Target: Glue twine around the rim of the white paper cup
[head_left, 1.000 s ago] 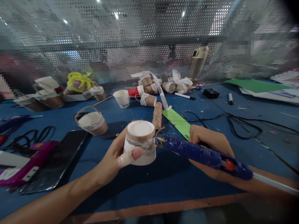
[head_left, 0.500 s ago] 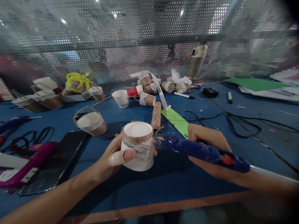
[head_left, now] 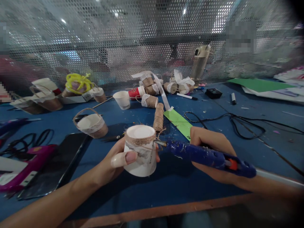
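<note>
The left hand (head_left: 118,155) pinches the white paper cup (head_left: 144,162), bottom up, above the blue table (head_left: 175,190). The right hand (head_left: 212,141) wraps around the long glue gun (head_left: 197,154), its tip (head_left: 161,143) pointing left, close by the cup's string (head_left: 140,140).

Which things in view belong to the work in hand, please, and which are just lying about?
Likely in the job:
cup, in the left hand
glue gun, in the right hand
twine, around the cup
spool, behind the cup

Apparently lying about:
phone
bottle
black box

Left grip (head_left: 111,160) curled, thumb (head_left: 124,158) across front, right grip (head_left: 212,138) clenched, forearms (head_left: 68,190) angled inward
</note>
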The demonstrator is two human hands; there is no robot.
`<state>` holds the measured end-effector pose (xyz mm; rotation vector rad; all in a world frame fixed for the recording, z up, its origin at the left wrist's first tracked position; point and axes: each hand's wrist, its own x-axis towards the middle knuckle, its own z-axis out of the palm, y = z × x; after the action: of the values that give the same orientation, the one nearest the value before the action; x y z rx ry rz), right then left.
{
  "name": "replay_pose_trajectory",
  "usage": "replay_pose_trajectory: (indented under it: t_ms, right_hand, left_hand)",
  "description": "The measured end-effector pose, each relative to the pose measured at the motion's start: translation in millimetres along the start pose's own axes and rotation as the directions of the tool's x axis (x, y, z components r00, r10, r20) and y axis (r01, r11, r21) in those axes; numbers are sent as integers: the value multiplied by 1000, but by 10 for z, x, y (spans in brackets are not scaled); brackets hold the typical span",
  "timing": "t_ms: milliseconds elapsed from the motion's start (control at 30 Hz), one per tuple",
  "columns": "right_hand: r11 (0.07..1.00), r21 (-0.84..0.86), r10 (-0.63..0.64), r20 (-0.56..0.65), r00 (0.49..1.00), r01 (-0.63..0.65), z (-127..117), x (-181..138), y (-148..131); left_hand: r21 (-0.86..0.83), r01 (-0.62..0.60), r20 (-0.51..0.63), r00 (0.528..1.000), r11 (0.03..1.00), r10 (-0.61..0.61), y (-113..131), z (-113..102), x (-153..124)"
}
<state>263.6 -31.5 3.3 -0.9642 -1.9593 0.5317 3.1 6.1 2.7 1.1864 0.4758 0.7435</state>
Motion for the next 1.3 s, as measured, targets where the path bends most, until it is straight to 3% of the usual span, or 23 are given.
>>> replay_pose_trajectory:
  t_ms: [200,433,633,833,967,1300]
  right_hand:
    - [999,-22,-25,7,1000,25,2,3,-3]
    - [994,-29,99,-60,993,-101,7,37,49]
    - [982,154,127,-86,988,-113,54,76,-40]
    - [929,355,121,-21,992,-106,177,64,-7]
    - [883,438,174,29,984,-169,212,48,28]
    - [932,323,180,-14,984,-166,145,80,-76]
  left_hand:
    - [50,20,-2,1000,999,-20,-37,-58,-13]
    - [13,28,5,1000,1000,-28,-25,-39,-10]
    - [36,35,-70,997,999,-32,-76,-10,7]
    - [79,84,-41,996,993,-81,-152,-13,53]
    - [112,91,-77,994,990,-82,-170,-1,63]
    - [178,135,-112,987,975,-116,-116,30,73]
